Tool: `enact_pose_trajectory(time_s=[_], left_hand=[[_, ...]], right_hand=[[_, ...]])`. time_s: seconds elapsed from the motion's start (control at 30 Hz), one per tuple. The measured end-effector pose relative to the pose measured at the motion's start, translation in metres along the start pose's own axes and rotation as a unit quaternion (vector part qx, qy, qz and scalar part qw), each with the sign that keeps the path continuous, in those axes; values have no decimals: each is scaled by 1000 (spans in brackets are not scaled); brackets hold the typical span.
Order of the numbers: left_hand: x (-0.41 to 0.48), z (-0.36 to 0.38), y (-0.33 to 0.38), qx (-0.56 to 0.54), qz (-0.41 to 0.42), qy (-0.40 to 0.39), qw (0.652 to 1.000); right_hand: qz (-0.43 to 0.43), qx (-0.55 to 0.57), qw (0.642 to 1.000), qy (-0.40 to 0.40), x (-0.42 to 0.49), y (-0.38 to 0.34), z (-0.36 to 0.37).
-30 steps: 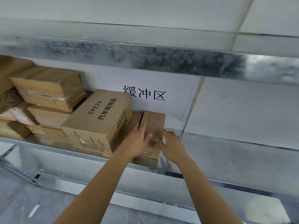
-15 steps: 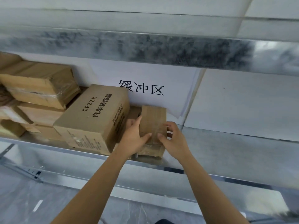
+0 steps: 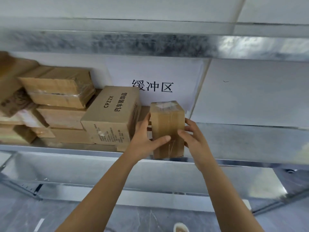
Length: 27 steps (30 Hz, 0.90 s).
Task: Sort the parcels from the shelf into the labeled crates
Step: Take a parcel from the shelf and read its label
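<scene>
A small taped cardboard parcel [image 3: 168, 124] stands on end at the front edge of the metal shelf [image 3: 242, 141], lifted and tilted toward me. My left hand [image 3: 144, 139] grips its left side, thumb across the front. My right hand [image 3: 192, 136] holds its right side. Left of it sits a larger printed carton [image 3: 111, 114] marked CPZZK. Further left is a stack of several brown parcels [image 3: 56, 91]. No crates are in view.
A white paper sign [image 3: 153, 86] with black characters hangs on the wall behind the shelf. An upper metal shelf [image 3: 150, 42] runs overhead. The shelf's right part is bare metal. Another box [image 3: 144, 113] stands behind the held parcel.
Both hands closed on the small parcel and pulled it forward and up from beside the printed carton to the shelf's front edge.
</scene>
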<state>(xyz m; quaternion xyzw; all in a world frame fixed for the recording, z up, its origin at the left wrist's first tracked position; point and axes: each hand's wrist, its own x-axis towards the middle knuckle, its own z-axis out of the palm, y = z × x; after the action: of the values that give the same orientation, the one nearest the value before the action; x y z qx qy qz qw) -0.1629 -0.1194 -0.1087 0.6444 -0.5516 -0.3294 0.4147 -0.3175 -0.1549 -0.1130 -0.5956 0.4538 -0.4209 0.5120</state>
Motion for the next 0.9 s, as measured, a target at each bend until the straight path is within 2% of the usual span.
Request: enact_pose_trajectory(time_s=[0.1, 0.23, 0.37, 0.5, 0.7, 0.77, 0.9], left_hand=[[-16, -4, 7, -64, 18, -21, 998], [-36, -10, 15, -135, 31, -45, 989], [-44, -10, 17, -178, 36, -30, 983], [-48, -8, 19, -191, 35, -22, 981], [-53, -9, 23, -101, 56, -57, 992], [-56, -10, 24, -125, 68, -78, 987], [-58, -9, 25, -203, 23, -71, 976]], right_hand=[[-4, 62, 998, 12, -17, -1, 0], [12, 68, 997, 30, -37, 1, 0], [23, 101, 993, 52, -51, -3, 1], [-1, 94, 993, 64, -60, -6, -5], [-58, 66, 996, 6, -70, -5, -17], [-71, 52, 996, -5, -72, -5, -20], [-73, 42, 996, -20, -74, -9, -23]])
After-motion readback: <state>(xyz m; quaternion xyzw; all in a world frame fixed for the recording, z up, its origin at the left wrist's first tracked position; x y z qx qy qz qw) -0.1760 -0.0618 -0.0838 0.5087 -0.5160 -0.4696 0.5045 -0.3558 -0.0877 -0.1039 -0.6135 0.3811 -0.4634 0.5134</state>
